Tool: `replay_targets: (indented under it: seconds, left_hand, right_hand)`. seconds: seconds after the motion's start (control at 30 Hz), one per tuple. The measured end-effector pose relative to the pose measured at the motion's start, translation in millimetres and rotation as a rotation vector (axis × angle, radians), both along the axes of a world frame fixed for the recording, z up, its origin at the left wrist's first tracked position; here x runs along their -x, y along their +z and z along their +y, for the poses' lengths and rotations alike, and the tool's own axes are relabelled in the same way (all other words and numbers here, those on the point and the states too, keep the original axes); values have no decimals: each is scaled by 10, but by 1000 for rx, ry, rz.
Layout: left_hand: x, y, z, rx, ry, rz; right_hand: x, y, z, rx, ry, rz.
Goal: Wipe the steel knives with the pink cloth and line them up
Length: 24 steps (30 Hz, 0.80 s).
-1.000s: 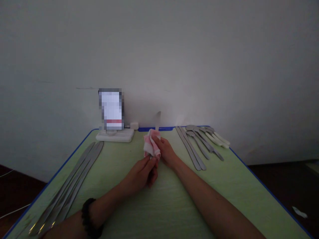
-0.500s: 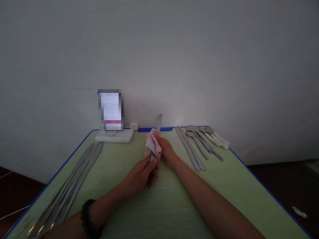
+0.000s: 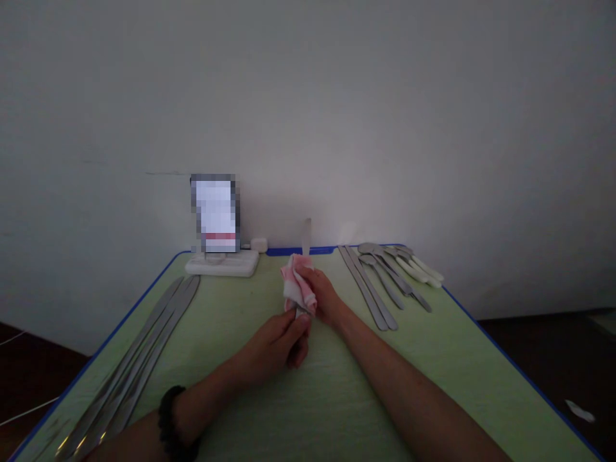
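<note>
A table knife (image 3: 307, 237) points away from me over the middle of the table, its blade tip showing beyond a pink and white cloth (image 3: 297, 285). My left hand (image 3: 283, 337) is closed around the near end of the knife, thumb on top. With fingers closed, my right hand (image 3: 323, 292) presses the cloth around the middle of the knife. Folds of cloth hide that part of the metal. Three long table knives (image 3: 139, 350) lie side by side at the left, partly behind my left forearm.
At the right lie two flat knives (image 3: 368, 289), several metal spoons (image 3: 382, 279) and white-handled utensils (image 3: 416, 266). A phone (image 3: 216, 212) with a blurred screen stands on a white stand (image 3: 224, 263) at the back left, beside a white plug (image 3: 258, 245). A wall (image 3: 385, 128) rises behind the green table (image 3: 231, 410).
My hands have shifted slightly toward me and to the right. The cloth has moved a little nearer along the knife, so slightly more blade shows.
</note>
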<state>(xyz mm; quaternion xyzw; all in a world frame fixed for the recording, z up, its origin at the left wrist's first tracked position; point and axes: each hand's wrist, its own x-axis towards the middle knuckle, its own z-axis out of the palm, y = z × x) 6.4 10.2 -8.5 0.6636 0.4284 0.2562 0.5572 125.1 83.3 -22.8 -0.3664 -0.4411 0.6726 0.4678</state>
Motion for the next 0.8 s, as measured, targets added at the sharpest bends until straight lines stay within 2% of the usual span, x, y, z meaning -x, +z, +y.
replay_targets:
  seconds: [0.13,0.57,0.8]
  left_hand:
    - [4,8,-7,10,2,23]
    - [18,8,9,-52,34,54]
    - [12,10,-15,-100,64,136]
  right_hand:
    - [-5,-34,26,-8,21,-24]
    - [26,-11,20,-67,-101,-101]
    - [50,-28,50,58,-164,100]
